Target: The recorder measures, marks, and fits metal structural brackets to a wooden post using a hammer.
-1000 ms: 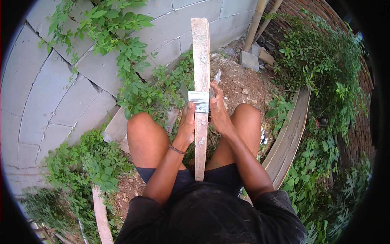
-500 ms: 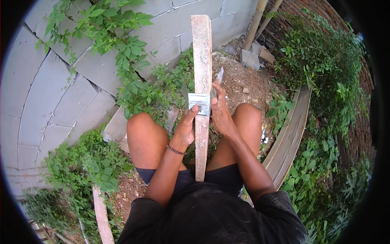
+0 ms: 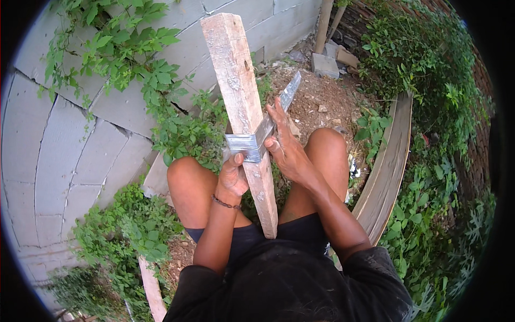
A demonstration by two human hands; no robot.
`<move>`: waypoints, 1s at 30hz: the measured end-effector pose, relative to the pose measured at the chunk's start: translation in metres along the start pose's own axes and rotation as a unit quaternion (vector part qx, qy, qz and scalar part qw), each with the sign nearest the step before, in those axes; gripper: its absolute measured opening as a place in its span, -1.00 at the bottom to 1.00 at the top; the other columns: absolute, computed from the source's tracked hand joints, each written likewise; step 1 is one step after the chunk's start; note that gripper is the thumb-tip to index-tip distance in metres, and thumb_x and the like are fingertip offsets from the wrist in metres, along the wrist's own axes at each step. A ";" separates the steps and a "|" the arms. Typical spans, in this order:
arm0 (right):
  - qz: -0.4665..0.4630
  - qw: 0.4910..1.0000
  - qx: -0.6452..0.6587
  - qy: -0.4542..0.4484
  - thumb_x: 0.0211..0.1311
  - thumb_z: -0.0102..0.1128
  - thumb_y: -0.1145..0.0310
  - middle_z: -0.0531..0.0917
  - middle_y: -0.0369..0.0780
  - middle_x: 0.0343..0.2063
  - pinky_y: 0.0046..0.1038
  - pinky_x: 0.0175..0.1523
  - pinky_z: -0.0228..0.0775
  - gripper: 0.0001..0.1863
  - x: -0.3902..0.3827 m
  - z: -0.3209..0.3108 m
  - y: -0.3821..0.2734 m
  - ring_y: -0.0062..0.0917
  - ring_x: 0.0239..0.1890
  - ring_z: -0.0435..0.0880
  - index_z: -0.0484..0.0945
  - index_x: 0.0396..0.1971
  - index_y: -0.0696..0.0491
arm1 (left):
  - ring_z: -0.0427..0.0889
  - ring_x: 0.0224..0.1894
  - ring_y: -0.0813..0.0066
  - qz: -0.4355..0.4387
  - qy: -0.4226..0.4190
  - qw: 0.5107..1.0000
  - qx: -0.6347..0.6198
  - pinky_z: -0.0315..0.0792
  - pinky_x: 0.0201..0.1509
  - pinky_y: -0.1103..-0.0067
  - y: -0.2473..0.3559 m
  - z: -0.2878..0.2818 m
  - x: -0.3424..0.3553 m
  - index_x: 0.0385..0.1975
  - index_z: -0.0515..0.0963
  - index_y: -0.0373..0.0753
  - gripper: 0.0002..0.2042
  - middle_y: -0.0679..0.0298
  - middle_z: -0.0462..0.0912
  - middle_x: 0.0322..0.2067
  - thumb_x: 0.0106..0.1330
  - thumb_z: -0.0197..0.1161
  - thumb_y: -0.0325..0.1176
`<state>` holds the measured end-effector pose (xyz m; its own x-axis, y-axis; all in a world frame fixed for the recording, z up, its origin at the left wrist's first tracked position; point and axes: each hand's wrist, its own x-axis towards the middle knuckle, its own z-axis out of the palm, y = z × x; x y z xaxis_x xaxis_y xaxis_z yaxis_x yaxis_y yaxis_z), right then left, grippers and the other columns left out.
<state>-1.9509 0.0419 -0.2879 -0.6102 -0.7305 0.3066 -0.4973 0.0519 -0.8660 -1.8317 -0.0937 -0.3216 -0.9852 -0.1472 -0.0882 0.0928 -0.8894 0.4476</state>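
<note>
A rough wooden beam (image 3: 234, 80) leans between my thighs, its upper end tilted left and away from me. A thin, shiny metal strip (image 3: 244, 147) is bent across its front face, with one end sticking out past the right side. With its thumb on the strip's lower edge, my left hand (image 3: 233, 178) is closed around strip and beam from the left; its other fingers are hidden. On the right, my right hand (image 3: 288, 150) lies against the strip, fingers stretched out and thumb near the bend.
A grey block wall (image 3: 70, 145) with climbing leaves (image 3: 161, 80) stands at the left and behind. Long curved boards (image 3: 386, 166) lie on the right beside dense shrubs (image 3: 424, 70). Broken blocks (image 3: 325, 65) rest on the bare soil (image 3: 314, 102) at the back.
The beam's upper end has swung left and turned, showing its right side. The strip's right end now juts out farther. Both hands have stayed on it, the left shifting slightly left and down.
</note>
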 end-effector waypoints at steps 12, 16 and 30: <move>0.066 0.989 -0.122 0.059 0.41 0.20 0.10 0.05 0.12 0.47 -0.03 0.35 0.30 -0.33 -0.013 -0.033 -0.024 0.06 0.39 0.31 0.21 0.42 -0.04 | 0.61 0.06 0.39 0.045 0.068 0.994 0.079 0.44 0.21 0.50 -0.020 0.028 0.010 0.19 0.44 -0.36 -0.38 0.08 0.64 0.04 0.17 0.45 -0.20; 0.089 0.953 -0.063 0.284 0.44 0.16 0.13 0.52 0.05 0.18 -0.12 0.24 0.40 -0.55 -0.010 -0.103 0.003 -0.07 0.21 0.55 0.45 0.17 0.09 | 0.62 0.00 0.42 0.058 0.062 0.993 0.080 0.54 0.05 0.56 -0.011 0.034 0.006 0.22 0.41 -0.33 -0.35 0.07 0.64 0.04 0.14 0.47 -0.20; 0.481 0.764 -0.427 -0.059 0.33 0.14 -0.09 0.71 0.06 -0.13 -0.06 0.08 0.51 -0.45 -0.180 -0.155 0.390 0.02 -0.01 0.68 0.45 0.10 0.03 | 0.61 -0.01 0.37 0.071 0.067 0.992 0.082 0.56 0.08 0.57 -0.017 0.025 0.008 0.33 0.29 -0.39 -0.21 0.00 0.59 0.06 0.17 0.48 -0.10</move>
<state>-2.1308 0.2996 -0.6200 -0.9115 -0.1284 -0.3907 -0.1054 0.9912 -0.0800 -1.8444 -0.0687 -0.3075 -0.9348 -0.3315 -0.1277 0.1928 -0.7752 0.6016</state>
